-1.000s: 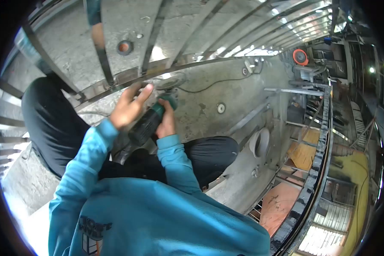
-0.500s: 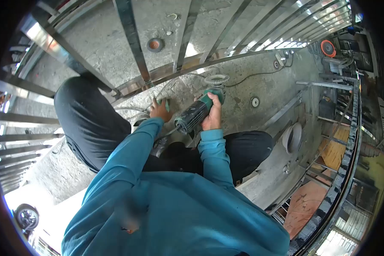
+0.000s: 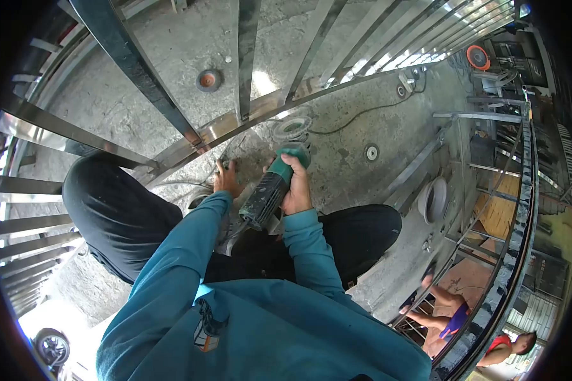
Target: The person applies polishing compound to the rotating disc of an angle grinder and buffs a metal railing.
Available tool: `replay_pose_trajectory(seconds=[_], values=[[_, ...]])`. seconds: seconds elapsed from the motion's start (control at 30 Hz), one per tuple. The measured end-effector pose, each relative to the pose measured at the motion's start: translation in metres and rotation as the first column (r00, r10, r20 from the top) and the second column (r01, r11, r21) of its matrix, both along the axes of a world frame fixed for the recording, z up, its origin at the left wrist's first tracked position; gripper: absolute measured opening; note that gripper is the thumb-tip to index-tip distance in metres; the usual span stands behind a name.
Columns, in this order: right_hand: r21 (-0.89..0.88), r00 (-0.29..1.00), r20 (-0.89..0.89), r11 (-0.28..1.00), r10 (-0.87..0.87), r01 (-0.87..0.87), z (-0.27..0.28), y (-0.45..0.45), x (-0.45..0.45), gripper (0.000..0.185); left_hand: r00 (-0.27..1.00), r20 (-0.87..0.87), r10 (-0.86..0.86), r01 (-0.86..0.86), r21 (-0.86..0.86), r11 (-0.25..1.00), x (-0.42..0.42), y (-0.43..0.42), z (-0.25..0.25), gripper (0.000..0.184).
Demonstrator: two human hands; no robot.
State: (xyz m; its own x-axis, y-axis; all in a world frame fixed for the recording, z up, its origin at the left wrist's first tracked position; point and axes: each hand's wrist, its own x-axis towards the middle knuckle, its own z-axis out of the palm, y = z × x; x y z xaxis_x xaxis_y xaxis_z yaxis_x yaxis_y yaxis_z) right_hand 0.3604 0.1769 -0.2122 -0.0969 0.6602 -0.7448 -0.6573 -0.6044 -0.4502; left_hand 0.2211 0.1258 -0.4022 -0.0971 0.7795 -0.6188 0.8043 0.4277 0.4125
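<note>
A green and black angle grinder [image 3: 265, 193] is gripped in my right hand [image 3: 297, 188], its fingers wrapped round the green front part. At the tool's far end a round disc [image 3: 292, 128] lies close to the metal rail [image 3: 229, 125]. My left hand [image 3: 227, 180] reaches down to the floor, left of the grinder, near a cable. Its fingers are bent and partly apart; what they touch, if anything, is too small to tell.
Upright metal bars [image 3: 246, 57] stand ahead and left. On the floor lie a worn wheel [image 3: 208, 80], a small disc [image 3: 371, 152] and a round bowl-like part [image 3: 433, 199]. Another person's bare legs [image 3: 443, 310] show at lower right, beside a metal frame.
My left hand has gone from beside the grinder down to the floor; the green object seen at it half a second ago no longer shows. A person has come into view at lower right.
</note>
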Motion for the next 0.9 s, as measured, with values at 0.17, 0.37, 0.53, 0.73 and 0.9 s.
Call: replay_pose_trajectory(seconds=[0.17, 0.37, 0.53, 0.73, 0.9], values=[[0.051, 1.000, 0.019, 0.999, -0.003, 0.002, 0.006, 0.007, 0.007, 0.034, 0.898, 0.276, 0.341, -0.343, -0.042, 0.938, 0.006, 0.013, -0.003, 0.088], [0.259, 0.998, 0.025, 0.965, -0.056, 0.048, 0.034, 0.017, 0.028, 0.045, 0.238, 0.843, 0.482, -0.451, -0.344, 0.824, 0.007, 0.064, 0.105, 0.058], [0.350, 0.994, -0.015, 0.931, -0.104, 0.102, 0.064, 0.014, 0.038, 0.046, 0.603, 0.786, -0.135, 0.044, 0.136, 0.990, -0.038, 0.082, 0.222, 0.057], [0.446, 0.995, -0.034, 0.889, -0.094, 0.100, 0.060, 0.008, 0.030, 0.046, 0.581, 0.225, -0.782, 0.507, 0.652, 0.564, -0.064, 0.027, 0.298, 0.087], [0.312, 0.996, 0.027, 0.948, -0.080, 0.067, 0.036, 0.008, 0.021, 0.037, 0.595, -0.171, -0.785, 0.541, 0.808, 0.234, -0.064, 0.018, 0.266, 0.073]])
